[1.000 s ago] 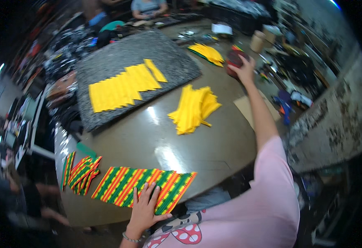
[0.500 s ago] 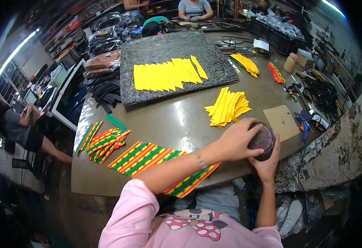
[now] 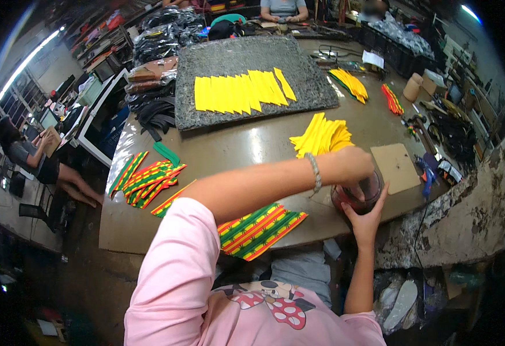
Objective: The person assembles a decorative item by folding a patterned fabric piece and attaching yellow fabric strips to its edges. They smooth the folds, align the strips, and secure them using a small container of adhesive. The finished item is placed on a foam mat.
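Observation:
My right hand point(image 3: 369, 218) is wrapped around a dark, reddish-brown round jar point(image 3: 340, 198) near the right front of the table. Reaching across from the left, my left hand point(image 3: 357, 164) bends over the jar's mouth with its fingers curled and pointing down into it. The fingertips are hidden, so anything pinched in them does not show. Just behind the left wrist lies a fanned pile of yellow strips point(image 3: 323, 134). Under my left forearm is a striped green, red and yellow piece of material point(image 3: 264, 230), partly covered by the arm.
A dark stone slab point(image 3: 229, 56) carries a row of yellow strips point(image 3: 223, 94). Striped pieces point(image 3: 151, 180) lie at left. Right of the jar is a tan card point(image 3: 395, 170); more yellow strips point(image 3: 350, 85) lie beyond. Other people sit across the table and at far left.
My left hand has shifted from gripping the jar's side to over its mouth, fingers pointing down inside. The right hand still holds the jar, which has moved slightly left.

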